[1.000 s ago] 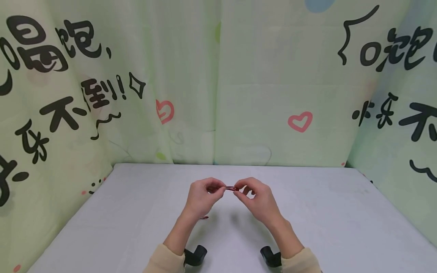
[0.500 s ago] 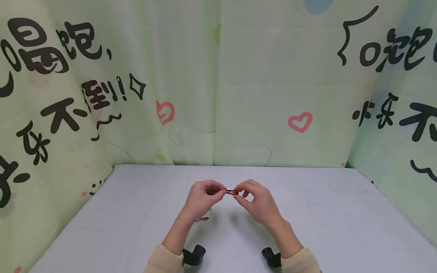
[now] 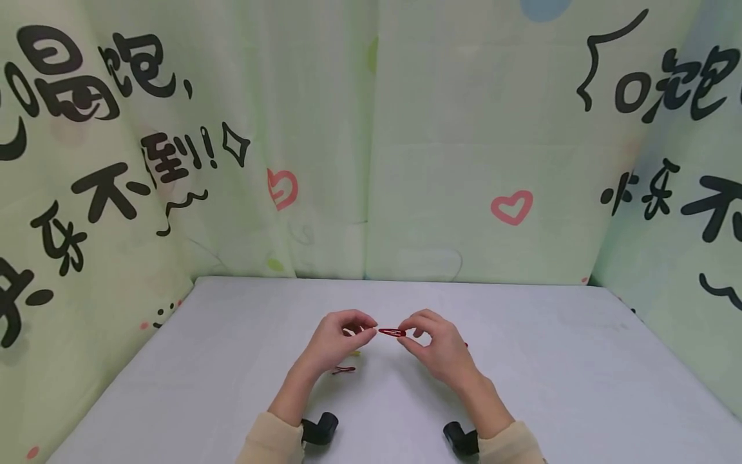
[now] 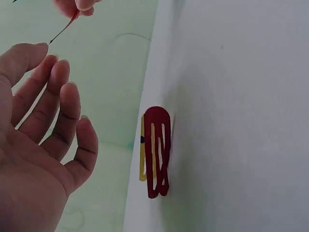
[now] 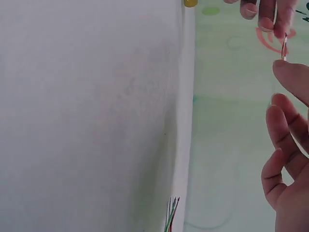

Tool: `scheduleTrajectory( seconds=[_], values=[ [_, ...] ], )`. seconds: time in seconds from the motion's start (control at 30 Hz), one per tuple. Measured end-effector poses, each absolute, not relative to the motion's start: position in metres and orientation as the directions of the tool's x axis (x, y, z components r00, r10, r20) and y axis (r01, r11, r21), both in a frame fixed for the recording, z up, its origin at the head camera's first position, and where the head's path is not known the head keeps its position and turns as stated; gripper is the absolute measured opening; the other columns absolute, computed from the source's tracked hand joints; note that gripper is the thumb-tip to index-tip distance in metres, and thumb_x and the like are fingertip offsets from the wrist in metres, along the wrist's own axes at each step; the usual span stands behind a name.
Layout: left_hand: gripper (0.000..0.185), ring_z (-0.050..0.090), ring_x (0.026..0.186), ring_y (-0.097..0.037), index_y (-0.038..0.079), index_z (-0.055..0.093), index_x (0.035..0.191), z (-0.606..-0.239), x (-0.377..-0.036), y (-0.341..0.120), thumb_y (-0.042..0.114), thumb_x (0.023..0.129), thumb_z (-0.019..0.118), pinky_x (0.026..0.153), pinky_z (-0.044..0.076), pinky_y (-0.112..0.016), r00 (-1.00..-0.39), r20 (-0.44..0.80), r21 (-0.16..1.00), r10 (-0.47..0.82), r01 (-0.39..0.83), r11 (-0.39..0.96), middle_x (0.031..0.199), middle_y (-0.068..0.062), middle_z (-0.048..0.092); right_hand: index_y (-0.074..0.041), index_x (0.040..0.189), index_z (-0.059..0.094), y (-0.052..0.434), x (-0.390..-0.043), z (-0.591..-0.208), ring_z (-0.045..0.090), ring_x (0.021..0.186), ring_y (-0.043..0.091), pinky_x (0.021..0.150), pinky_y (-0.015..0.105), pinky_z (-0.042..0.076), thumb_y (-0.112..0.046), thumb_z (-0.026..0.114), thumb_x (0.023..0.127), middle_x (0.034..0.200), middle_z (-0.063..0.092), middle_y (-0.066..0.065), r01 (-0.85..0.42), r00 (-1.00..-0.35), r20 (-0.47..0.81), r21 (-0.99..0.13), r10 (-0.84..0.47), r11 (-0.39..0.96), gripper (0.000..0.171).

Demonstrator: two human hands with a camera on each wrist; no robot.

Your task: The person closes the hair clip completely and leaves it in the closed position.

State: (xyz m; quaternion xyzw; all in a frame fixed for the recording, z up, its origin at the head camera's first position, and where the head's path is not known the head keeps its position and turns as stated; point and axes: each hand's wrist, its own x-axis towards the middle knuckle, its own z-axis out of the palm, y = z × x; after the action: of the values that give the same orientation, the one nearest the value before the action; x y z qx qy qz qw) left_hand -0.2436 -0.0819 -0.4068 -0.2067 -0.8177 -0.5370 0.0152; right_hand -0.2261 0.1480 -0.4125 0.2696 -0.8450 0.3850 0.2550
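My right hand [image 3: 439, 343] pinches a red snap hair clip [image 3: 391, 332] by one end, between thumb and fingers, above the table. The clip's narrow tip points toward my left hand [image 3: 339, 340], whose thumb and fingertips sit right by that tip, loosely bent. In the left wrist view the left fingers [image 4: 59, 72] are spread and hold nothing. Below the left hand, a dark red snap hair clip [image 4: 157, 115] lies on the table with its prongs apart. A yellow hair clip [image 4: 142, 166] is partly hidden behind it.
Several thin clips in green and red [image 5: 171, 217] show at the bottom of the right wrist view. A white-covered table [image 3: 232, 361] spreads below the hands, with a printed green curtain [image 3: 324, 96] behind. Black wrist mounts [image 3: 321, 429] hang under both forearms.
My left hand has moved slightly left and let go of the red hair clip, which stays in my right hand. More of the dark red and yellow clips on the table shows.
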Motion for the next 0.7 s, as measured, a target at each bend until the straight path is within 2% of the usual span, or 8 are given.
scheduleTrajectory(
  seconds=[0.13,0.3,0.57,0.7],
  values=[
    [0.013,0.06,0.087,-0.018,0.011,0.075,0.105,-0.413,-0.247,-0.087,0.018,0.095,0.072,0.071,0.052,-0.034,-0.918,0.239,0.854,0.316,0.354,0.381,0.092,0.006,0.067,-0.015,0.091,0.075,0.153,-0.229,-0.417,0.061,0.081,0.019,0.069,0.04,0.054,0.0,0.086,0.077,0.093,0.066,-0.008,-0.643,-0.731,0.636,-0.518,-0.249,0.564,0.023],
    [0.014,0.061,0.087,-0.016,0.008,0.075,0.106,-0.419,-0.248,-0.097,0.015,0.095,0.071,0.072,0.051,-0.033,-0.931,0.215,0.845,0.296,0.329,0.421,0.091,0.005,0.068,-0.016,0.091,0.076,0.16,-0.233,-0.424,0.063,0.085,0.023,0.076,0.04,0.054,0.001,0.085,0.078,0.094,0.066,-0.008,-0.603,-0.772,0.591,-0.562,-0.236,0.566,0.023],
    [0.012,0.06,0.088,-0.016,0.01,0.075,0.104,-0.42,-0.251,-0.119,0.013,0.094,0.07,0.076,0.048,-0.035,-0.938,0.169,0.816,0.304,0.306,0.49,0.092,0.005,0.068,-0.02,0.09,0.076,0.172,-0.242,-0.426,0.061,0.098,0.024,0.087,0.047,0.049,-0.002,0.084,0.08,0.097,0.066,-0.009,-0.526,-0.833,0.502,-0.593,-0.232,0.609,0.022],
    [0.01,0.059,0.086,-0.016,0.012,0.075,0.102,-0.416,-0.254,-0.127,0.01,0.094,0.069,0.073,0.048,-0.034,-0.943,0.111,0.779,0.315,0.279,0.562,0.092,0.005,0.066,-0.02,0.09,0.077,0.179,-0.248,-0.425,0.06,0.101,0.027,0.089,0.05,0.047,-0.004,0.083,0.082,0.099,0.067,-0.006,-0.497,-0.857,0.456,-0.604,-0.242,0.623,0.018]
  ],
)
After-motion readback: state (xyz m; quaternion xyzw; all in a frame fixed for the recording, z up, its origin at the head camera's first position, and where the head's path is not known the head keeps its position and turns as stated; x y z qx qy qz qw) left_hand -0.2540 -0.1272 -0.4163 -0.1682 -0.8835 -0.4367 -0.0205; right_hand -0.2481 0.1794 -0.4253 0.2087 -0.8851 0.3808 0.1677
